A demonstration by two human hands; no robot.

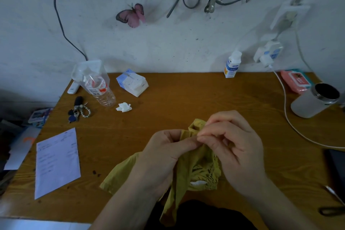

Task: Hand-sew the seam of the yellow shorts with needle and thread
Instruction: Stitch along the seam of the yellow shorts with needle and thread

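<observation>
— What are the hands doing?
— The left hand point(166, 153) grips a bunched fold of the yellow shorts point(188, 179), fingers curled round it. The right hand point(235, 147) pinches the top of that same fold, fingertips against the left thumb; needle and thread are too fine to make out.
— Which way do the shorts lie?
— Raised between both hands, the rest trailing toward the person over the near edge of the worktop point(186, 95). The fold's edge sits under the right fingertips, so I judge that hand leads the next stitch. Keys point(78, 112) lie well off left
</observation>
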